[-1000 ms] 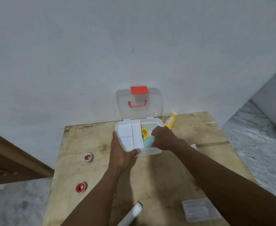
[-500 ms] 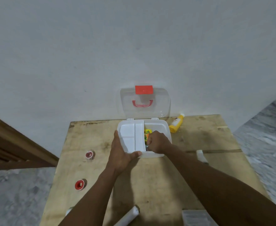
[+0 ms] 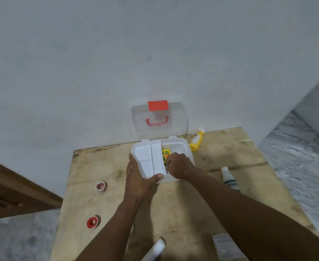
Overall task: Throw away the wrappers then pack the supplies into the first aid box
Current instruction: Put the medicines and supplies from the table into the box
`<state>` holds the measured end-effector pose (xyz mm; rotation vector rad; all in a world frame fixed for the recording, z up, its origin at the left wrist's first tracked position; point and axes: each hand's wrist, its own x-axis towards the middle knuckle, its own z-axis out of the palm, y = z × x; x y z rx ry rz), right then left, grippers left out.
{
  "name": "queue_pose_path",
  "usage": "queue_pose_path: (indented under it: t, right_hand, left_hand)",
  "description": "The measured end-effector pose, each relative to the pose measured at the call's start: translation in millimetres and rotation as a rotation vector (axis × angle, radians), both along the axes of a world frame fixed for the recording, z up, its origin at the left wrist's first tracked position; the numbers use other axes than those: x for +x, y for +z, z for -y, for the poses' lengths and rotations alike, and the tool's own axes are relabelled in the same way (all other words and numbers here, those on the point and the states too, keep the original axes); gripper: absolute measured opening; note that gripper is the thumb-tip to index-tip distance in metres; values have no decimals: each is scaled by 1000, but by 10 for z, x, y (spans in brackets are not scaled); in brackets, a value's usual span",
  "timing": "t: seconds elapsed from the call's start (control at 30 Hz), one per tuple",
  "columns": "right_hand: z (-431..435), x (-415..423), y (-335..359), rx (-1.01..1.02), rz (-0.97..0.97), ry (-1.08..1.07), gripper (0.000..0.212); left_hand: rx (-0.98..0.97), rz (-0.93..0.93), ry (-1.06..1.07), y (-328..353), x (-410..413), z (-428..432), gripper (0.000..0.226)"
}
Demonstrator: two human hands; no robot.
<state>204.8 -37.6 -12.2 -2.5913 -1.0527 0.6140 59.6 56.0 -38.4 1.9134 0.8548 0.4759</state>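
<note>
While my left hand (image 3: 138, 182) clamps the box (image 3: 181, 143) corner, my right hand (image 3: 179, 165) digs inside, whether grasping I can't tell; yellow bottle (image 3: 196, 141) lies just right, nearer that hand.

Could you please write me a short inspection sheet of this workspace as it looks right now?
Surface: stained wooden table set against a pale wall.
Job's things: first aid box open, clear lid upright against the wall, white divided tray in its left part, yellow packet inside; yellow bottle lying right of the box; white bottle lying farther right; two red tape rolls at the left; white tube and clear packet at the near edge.
Clutter: nothing seen.
Grippers: left hand holds the tray's front-left corner; right hand reaches into the box, its fingers hidden.
Cables: nothing seen.
Surroundings: grey marbled floor; wooden furniture at the left.
</note>
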Motion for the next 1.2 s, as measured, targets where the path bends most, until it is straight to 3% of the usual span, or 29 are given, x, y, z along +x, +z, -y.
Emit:
queue_pose_path:
  t: [0.2,0.37,0.57,0.83,1.03,1.2]
  right_hand:
    - [123,-120,165,123,103,-81,19]
    - [295,-72,381,269,227,-326,21]
    - [369,341,361,209,230,-526,27]
    - [205,919,203,149,55,-560,24]
    - [-6,1231,-58,36,-65,-430,42]
    - [-52,1380,-192,5,27,-460,30]
  left_hand:
    - [-40,-8,0,-2,-4,-13,123]
    - [-31,-29,-16,48,-19,35,125]
    - [-48,-70,41,60,31,67,131]
    - [-42,-86,79,-1,45,109,124]
    - [-26,-109,146,-38,129,152,125]
    - [14,-73,154,9,143,206,111]
